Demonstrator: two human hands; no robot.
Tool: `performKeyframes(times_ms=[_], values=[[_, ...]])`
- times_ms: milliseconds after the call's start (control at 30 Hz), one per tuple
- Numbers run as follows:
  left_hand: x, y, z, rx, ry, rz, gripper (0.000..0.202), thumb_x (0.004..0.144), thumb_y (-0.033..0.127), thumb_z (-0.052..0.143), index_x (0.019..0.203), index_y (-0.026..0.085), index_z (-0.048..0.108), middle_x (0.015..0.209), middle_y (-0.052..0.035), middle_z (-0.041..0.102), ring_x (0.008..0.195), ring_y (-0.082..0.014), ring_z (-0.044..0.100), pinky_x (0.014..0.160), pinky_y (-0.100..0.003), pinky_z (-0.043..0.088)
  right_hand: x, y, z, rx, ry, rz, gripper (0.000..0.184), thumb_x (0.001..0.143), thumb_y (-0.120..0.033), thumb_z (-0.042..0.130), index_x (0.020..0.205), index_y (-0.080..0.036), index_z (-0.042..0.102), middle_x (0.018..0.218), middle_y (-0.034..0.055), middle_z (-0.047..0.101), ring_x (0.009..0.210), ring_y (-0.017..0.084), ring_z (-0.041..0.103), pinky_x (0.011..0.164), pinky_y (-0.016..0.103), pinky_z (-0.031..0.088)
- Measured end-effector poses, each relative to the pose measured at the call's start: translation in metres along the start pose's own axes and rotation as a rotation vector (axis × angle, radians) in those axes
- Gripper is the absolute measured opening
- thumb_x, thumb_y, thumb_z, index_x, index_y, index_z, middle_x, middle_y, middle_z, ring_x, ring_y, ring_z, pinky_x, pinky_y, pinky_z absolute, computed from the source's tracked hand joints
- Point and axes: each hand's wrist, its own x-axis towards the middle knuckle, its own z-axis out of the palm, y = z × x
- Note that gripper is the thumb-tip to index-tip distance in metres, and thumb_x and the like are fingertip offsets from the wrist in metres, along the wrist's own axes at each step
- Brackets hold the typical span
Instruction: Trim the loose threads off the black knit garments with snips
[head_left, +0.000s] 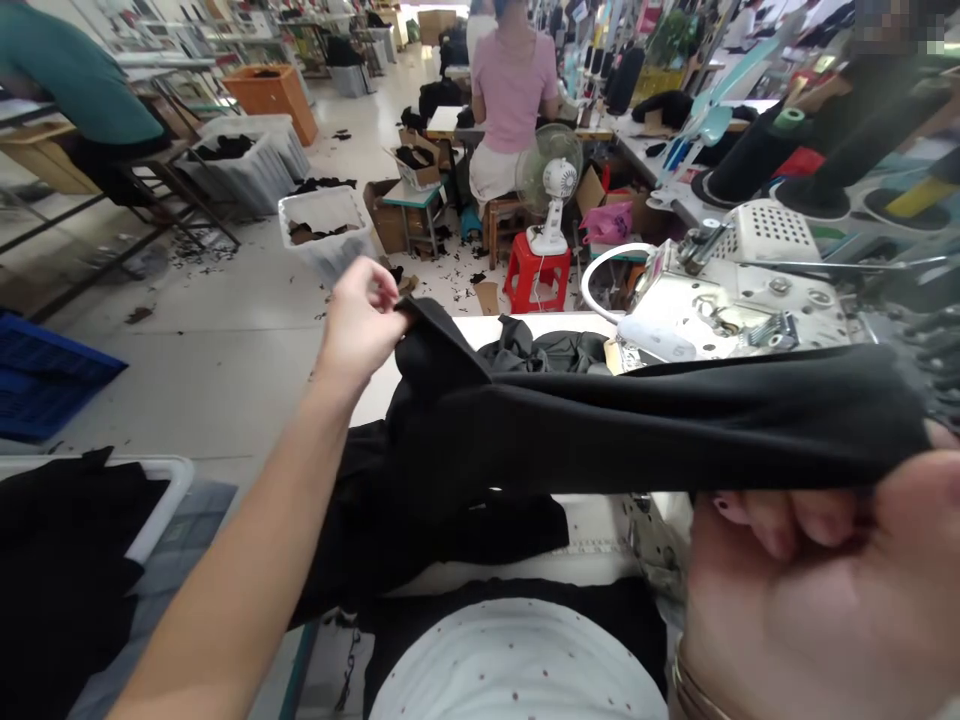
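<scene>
Black knit fabric [637,425] stretches in a taut band, its long axis running left to right across the person's front, just above a white polka-dot top [517,665]. The right hand [795,590], nearer the body and wearing a thin gold bangle [694,692], is closed on the band's right end, apparently pinching it, though the cloth hides part of the grip. The left hand [360,325], held farther out, pinches a corner at the other end between its fingertips. More black cloth [450,530] hangs and bunches below the band, over a white worktable [442,335]. Beyond to the right stands a white industrial sewing machine [720,310]. Farther off are a white crate of black scraps [322,225], a white electric fan [551,175], a red plastic stool [536,275] and a seated co-worker in a pink shirt [514,90].
</scene>
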Motion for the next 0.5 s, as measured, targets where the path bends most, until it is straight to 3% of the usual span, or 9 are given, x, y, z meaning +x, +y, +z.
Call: performKeyframes(times_ms=[100, 167, 233, 333, 400, 433, 500], values=[[-0.012, -0.018, 0.008, -0.117, -0.289, -0.285, 0.026, 0.062, 0.012, 0.064, 0.081, 0.018, 0.049, 0.059, 0.0044, 0.055, 0.053, -0.0095, 0.054, 0.052, -0.019, 0.042, 0.0, 0.009, 0.003, -0.004, -0.017, 0.06, 0.024, 0.079, -0.029, 0.062, 0.066, -0.018, 0.046, 0.051, -0.0074, 0.021, 0.04, 0.005, 0.018, 0.033, 0.018, 0.016], [-0.037, -0.032, 0.017, -0.226, -0.454, -0.343, 0.045, 0.065, 0.024, 0.066, 0.104, 0.021, 0.044, 0.088, -0.0036, 0.064, 0.085, -0.0172, 0.062, 0.072, -0.028, 0.049, 0.001, 0.015, 0.006, -0.021, -0.03, 0.083, 0.017, 0.079, -0.024, 0.062, 0.071, -0.017, 0.048, 0.052, -0.0078, 0.023, 0.041, 0.004, 0.02, 0.034, 0.016, 0.018], [-0.076, -0.046, 0.029, -0.212, -0.419, -0.251, 0.047, 0.07, 0.031, 0.062, 0.111, 0.022, 0.041, 0.112, -0.0088, 0.056, 0.11, -0.0204, 0.052, 0.09, -0.036, 0.044, 0.004, 0.02, 0.007, -0.035, -0.038, 0.107, 0.016, 0.08, -0.023, 0.061, 0.071, -0.017, 0.048, 0.051, -0.0078, 0.025, 0.041, 0.004, 0.022, 0.036, 0.015, 0.019], [-0.148, -0.068, 0.053, 0.061, -0.254, -0.117, 0.044, 0.07, 0.033, 0.06, 0.109, 0.02, 0.044, 0.116, -0.0101, 0.05, 0.115, -0.0238, 0.046, 0.1, -0.046, 0.033, 0.008, 0.026, 0.005, -0.051, -0.019, 0.15, 0.022, 0.081, -0.027, 0.059, 0.067, -0.017, 0.046, 0.051, -0.0074, 0.029, 0.042, 0.004, 0.026, 0.037, 0.015, 0.021], [-0.186, -0.081, 0.072, 0.203, -0.308, -0.117, 0.065, 0.055, 0.027, 0.072, 0.113, 0.02, 0.043, 0.125, -0.0113, 0.045, 0.12, -0.0293, 0.04, 0.103, -0.051, 0.026, 0.009, 0.028, 0.004, -0.06, 0.005, 0.162, 0.022, 0.081, -0.027, 0.06, 0.067, -0.016, 0.045, 0.051, -0.0076, 0.03, 0.042, 0.004, 0.026, 0.037, 0.015, 0.021], [-0.197, -0.085, 0.081, 0.234, -0.344, -0.145, 0.063, 0.054, 0.024, 0.072, 0.111, 0.02, 0.046, 0.126, -0.0117, 0.046, 0.121, -0.031, 0.039, 0.104, -0.053, 0.024, 0.009, 0.028, 0.004, -0.063, 0.011, 0.165, 0.022, 0.081, -0.027, 0.06, 0.068, -0.016, 0.045, 0.051, -0.0077, 0.03, 0.042, 0.004, 0.026, 0.037, 0.015, 0.021], [-0.2, -0.086, 0.087, 0.24, -0.413, -0.228, 0.038, 0.061, 0.018, 0.064, 0.097, 0.018, 0.054, 0.113, -0.0105, 0.056, 0.114, -0.03, 0.046, 0.1, -0.051, 0.029, 0.008, 0.028, 0.004, -0.059, 0.009, 0.168, 0.022, 0.081, -0.026, 0.06, 0.068, -0.016, 0.045, 0.051, -0.0078, 0.03, 0.042, 0.004, 0.025, 0.037, 0.015, 0.021]])
